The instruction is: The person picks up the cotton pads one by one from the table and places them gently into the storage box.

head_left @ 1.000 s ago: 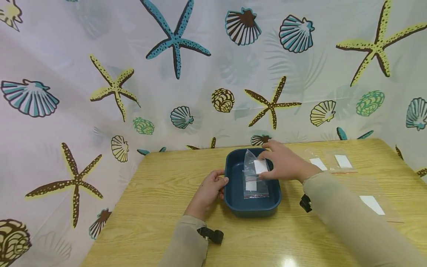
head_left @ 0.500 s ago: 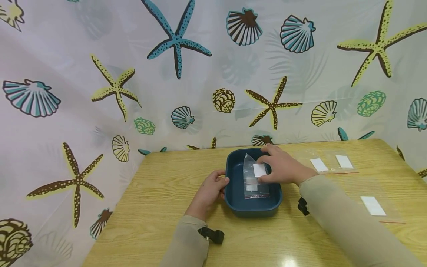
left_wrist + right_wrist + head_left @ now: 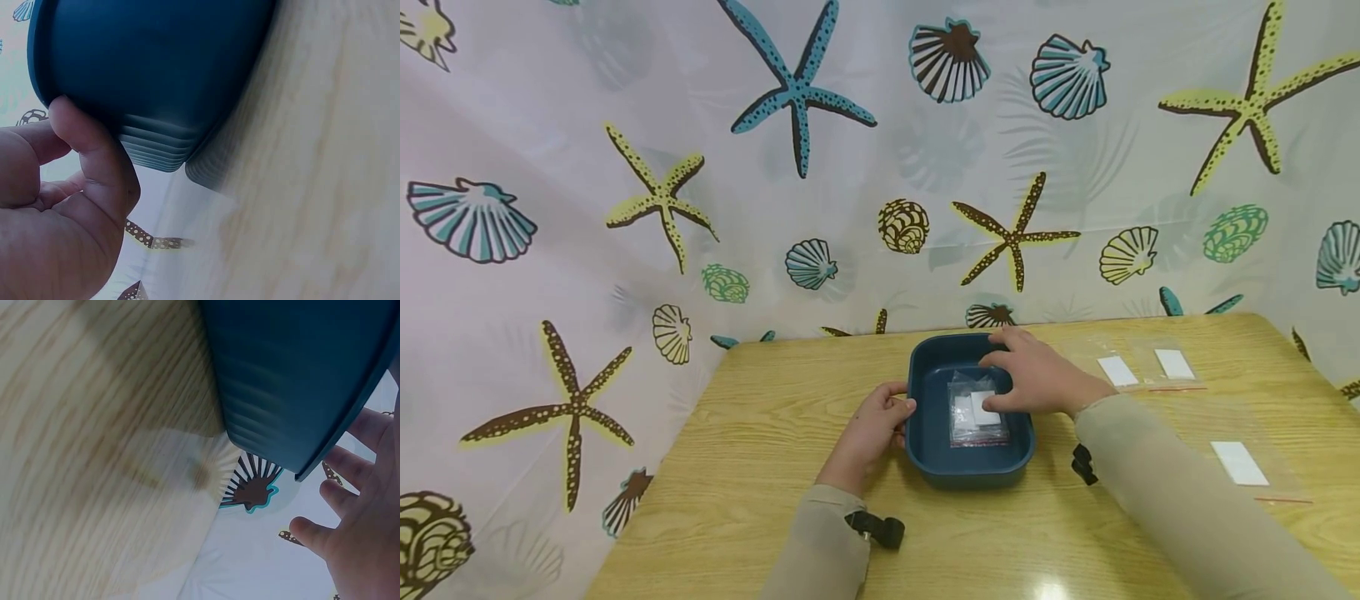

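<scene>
A dark blue plastic bin stands on the wooden table, and its side wall fills much of the left wrist view. My left hand grips the bin's left rim, thumb on the near side. Inside, small clear zip bags with white labels lie overlapping on the floor of the bin. My right hand hovers over the right rim with its fingers spread, thumb close to the upper bag's label. In the right wrist view, the right hand's fingers are loosely extended past the bin's edge.
To the right lie two small clear bags, one with a white label and another beside it. A larger clear bag lies nearer on the right. A shell-and-starfish patterned curtain hangs behind the table.
The upper zip bag, held up by the right hand before, has dropped flat onto the other in the bin. The right hand has let go and lowered slightly. The left hand has stayed.
</scene>
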A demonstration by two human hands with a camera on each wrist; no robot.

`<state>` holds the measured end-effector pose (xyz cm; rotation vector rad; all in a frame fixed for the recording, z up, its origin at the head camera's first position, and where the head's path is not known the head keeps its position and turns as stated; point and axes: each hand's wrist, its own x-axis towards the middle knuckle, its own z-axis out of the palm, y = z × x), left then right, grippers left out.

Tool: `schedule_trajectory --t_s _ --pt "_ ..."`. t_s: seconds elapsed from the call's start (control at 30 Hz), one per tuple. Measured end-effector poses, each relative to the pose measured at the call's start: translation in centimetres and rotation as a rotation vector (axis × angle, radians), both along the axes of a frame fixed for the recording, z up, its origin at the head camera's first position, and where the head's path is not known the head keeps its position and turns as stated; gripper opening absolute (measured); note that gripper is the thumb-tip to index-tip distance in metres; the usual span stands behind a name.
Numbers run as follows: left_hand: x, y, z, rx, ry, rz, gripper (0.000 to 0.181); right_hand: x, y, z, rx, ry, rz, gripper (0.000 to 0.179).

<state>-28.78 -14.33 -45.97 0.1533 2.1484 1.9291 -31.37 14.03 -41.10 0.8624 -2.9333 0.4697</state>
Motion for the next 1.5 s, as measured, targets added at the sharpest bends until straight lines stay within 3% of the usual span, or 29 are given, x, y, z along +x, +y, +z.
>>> schedule_trajectory --t_s 0.43,0.93,1.27,1.5 --pt "-0.2 -0.2 -0.1 -0.021 0.007 0.003 0.04 -0.3 1.4 0.0 -0.02 -0.029 -0.029 0.066" --pt "0.0 -0.3 0.1 -0.01 0.01 0.007 0.039 0.1 5.8 0.2 -0.071 -0.046 -0.072 0.07" --pt "0.0 -0.2 0.0 0.021 0.002 -0.009 0.04 2.0 9.0 0.6 -0.052 -0.068 -0.096 0.069" --pt "0.2 -0.2 -0.1 0.033 0.001 -0.012 0.041 4.9 11.8 0.0 -0.033 -0.049 -0.081 0.067"
